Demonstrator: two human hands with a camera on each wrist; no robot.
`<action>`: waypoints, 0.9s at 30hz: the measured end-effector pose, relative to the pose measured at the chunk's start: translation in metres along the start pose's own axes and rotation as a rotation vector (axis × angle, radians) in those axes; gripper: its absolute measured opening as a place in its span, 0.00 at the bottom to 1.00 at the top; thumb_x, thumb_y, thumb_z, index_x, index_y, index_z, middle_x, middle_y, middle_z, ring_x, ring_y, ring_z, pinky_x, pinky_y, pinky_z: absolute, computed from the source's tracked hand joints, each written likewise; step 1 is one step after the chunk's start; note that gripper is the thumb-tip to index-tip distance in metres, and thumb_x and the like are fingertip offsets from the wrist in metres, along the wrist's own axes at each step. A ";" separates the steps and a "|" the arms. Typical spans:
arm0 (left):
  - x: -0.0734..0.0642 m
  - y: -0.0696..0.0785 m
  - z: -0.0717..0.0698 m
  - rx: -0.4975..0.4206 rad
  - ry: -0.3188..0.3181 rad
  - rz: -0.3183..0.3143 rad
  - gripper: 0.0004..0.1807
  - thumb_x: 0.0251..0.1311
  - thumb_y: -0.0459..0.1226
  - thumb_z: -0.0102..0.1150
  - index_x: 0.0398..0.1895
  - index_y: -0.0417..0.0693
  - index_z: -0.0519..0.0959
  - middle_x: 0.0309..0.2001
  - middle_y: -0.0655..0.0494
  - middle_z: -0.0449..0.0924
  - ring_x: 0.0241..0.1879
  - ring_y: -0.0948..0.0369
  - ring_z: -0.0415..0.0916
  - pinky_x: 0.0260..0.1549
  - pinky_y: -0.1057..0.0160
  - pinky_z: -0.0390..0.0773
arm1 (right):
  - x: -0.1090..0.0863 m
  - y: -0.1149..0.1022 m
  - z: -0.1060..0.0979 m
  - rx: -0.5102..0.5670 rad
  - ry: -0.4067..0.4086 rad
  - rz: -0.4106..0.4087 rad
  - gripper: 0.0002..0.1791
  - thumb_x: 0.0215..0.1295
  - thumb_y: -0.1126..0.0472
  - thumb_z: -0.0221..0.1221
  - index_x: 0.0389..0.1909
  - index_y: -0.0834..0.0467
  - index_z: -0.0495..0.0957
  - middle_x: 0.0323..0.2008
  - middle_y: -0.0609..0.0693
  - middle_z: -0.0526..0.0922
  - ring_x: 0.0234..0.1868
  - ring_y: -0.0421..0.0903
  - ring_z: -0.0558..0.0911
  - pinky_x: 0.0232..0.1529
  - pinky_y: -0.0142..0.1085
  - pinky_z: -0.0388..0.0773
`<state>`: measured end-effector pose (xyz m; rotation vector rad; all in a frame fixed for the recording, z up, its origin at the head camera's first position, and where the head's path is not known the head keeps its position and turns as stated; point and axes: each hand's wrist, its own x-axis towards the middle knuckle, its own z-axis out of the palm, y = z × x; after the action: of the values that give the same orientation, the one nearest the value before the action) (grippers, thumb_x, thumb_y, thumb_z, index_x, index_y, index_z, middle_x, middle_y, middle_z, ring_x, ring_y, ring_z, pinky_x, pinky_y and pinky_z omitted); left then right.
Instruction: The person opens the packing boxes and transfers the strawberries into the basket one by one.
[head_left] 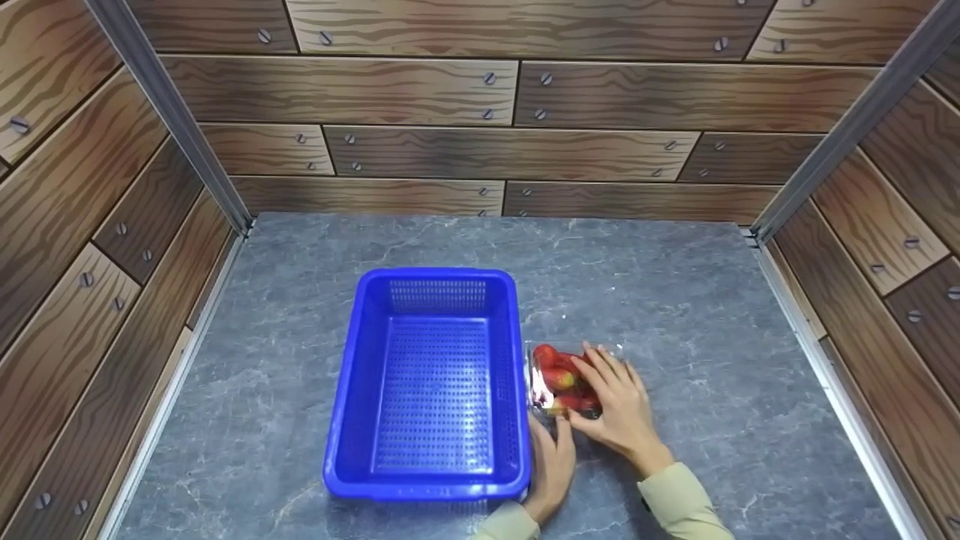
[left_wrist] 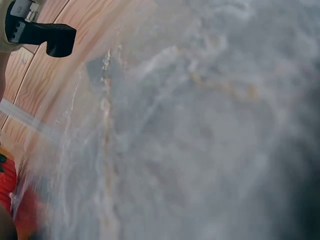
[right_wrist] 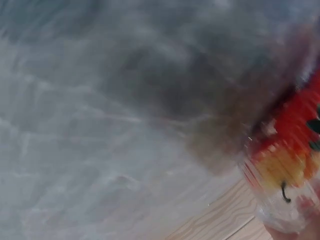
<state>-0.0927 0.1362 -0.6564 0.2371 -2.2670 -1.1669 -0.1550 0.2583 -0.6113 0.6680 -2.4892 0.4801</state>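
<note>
A clear plastic box (head_left: 541, 396) of red and yellow fruit (head_left: 559, 377) lies on the grey surface, close to the right side of a blue basket (head_left: 437, 491). My right hand (head_left: 619, 409) grips the box from the right, its fingers spread over the top and its thumb at the near edge. At the near left corner, my left hand (head_left: 551, 469) holds the box between thumb and fingers, partly hidden by the basket's rim. The right wrist view shows blurred fruit (right_wrist: 285, 165) with a dark stem and green leaves. Only a sliver of red fruit (left_wrist: 7, 180) shows in the left wrist view.
The blue basket has perforated walls and floor, and nothing is seen in it. Wood-patterned panels (head_left: 420, 94) wall the marbled grey surface (head_left: 637, 277) at the back and both sides, with metal strips (head_left: 832, 390) along the edges.
</note>
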 end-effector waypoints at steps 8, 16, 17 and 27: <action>0.003 0.010 0.002 -0.302 -0.074 -0.279 0.42 0.63 0.35 0.55 0.71 0.18 0.48 0.73 0.25 0.48 0.73 0.37 0.45 0.68 0.77 0.27 | 0.003 0.003 -0.002 -0.002 0.009 -0.054 0.45 0.40 0.41 0.67 0.63 0.58 0.77 0.66 0.59 0.74 0.64 0.63 0.72 0.58 0.69 0.66; 0.001 0.009 0.004 -0.317 -0.073 -0.277 0.42 0.62 0.34 0.55 0.71 0.19 0.47 0.73 0.27 0.49 0.73 0.39 0.45 0.69 0.77 0.28 | 0.003 0.002 -0.005 -0.026 -0.014 -0.074 0.44 0.38 0.45 0.66 0.61 0.60 0.77 0.64 0.61 0.75 0.62 0.66 0.73 0.52 0.74 0.67; 0.001 0.009 0.004 -0.313 -0.074 -0.275 0.42 0.62 0.34 0.55 0.71 0.19 0.47 0.73 0.26 0.49 0.73 0.39 0.46 0.69 0.77 0.28 | 0.003 0.001 -0.005 -0.030 -0.014 -0.076 0.44 0.38 0.45 0.66 0.61 0.60 0.78 0.64 0.61 0.75 0.62 0.66 0.73 0.52 0.74 0.67; 0.003 0.007 0.004 -0.243 -0.025 -0.225 0.41 0.60 0.34 0.56 0.68 0.17 0.50 0.69 0.25 0.56 0.70 0.38 0.53 0.69 0.77 0.30 | 0.011 -0.005 -0.014 -0.029 -0.097 -0.039 0.41 0.38 0.49 0.67 0.60 0.59 0.78 0.61 0.62 0.77 0.62 0.66 0.73 0.48 0.75 0.69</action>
<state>-0.0966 0.1424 -0.6514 0.3910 -2.1344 -1.5558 -0.1553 0.2563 -0.5927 0.7426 -2.5639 0.4049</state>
